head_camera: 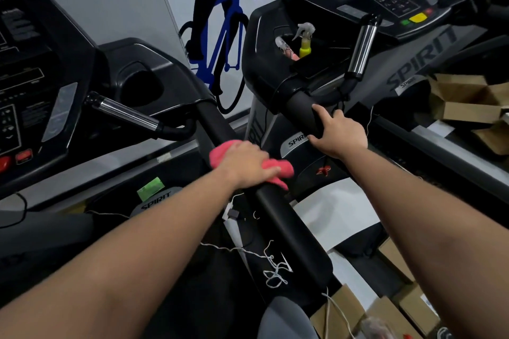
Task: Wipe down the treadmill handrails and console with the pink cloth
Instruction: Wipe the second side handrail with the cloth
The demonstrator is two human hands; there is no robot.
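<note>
Head view: left hand (243, 164) clamps pink cloth (220, 154) on diagonal handrail (281, 217); right hand (340, 132) grips neighbouring rail (303, 110).

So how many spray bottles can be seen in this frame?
2, both standing in the cup holder of the right-hand treadmill's console: a yellow spray bottle and, beside it to the left, a pink spray bottle, partly sunk in. Others could be hidden out of view.

Floor (338, 209): cardboard boxes (407, 308) lower right, white string (275, 270) tangled beside black handrail (289, 228).
</note>
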